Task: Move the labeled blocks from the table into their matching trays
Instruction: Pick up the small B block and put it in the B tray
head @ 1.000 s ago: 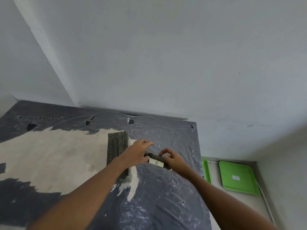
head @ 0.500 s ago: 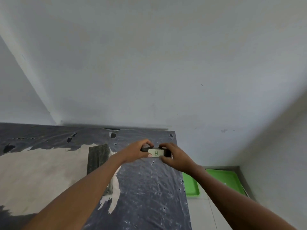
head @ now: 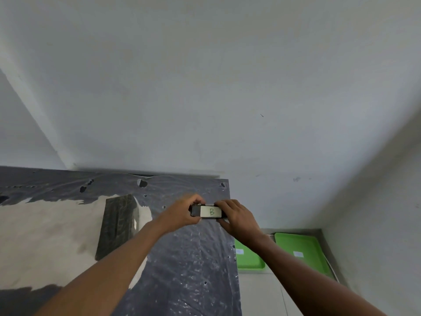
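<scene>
I hold a small dark block up in the air, its white label with a green letter B facing me. My left hand grips its left end and my right hand grips its right end, above the table's far right part. Two green trays lie on the floor to the right of the table: the nearer tray is partly hidden by my right forearm, the farther tray carries a small white label. I cannot read the tray labels.
The table is covered in dark torn plastic sheet with a pale bare patch at the left. A long dark slab lies on it left of my hands. White walls close the corner behind; a pale floor lies right of the table edge.
The block has come up off the table and turned so its B label faces me. Both hands rose with it, and my view swung to the right, toward the trays.
</scene>
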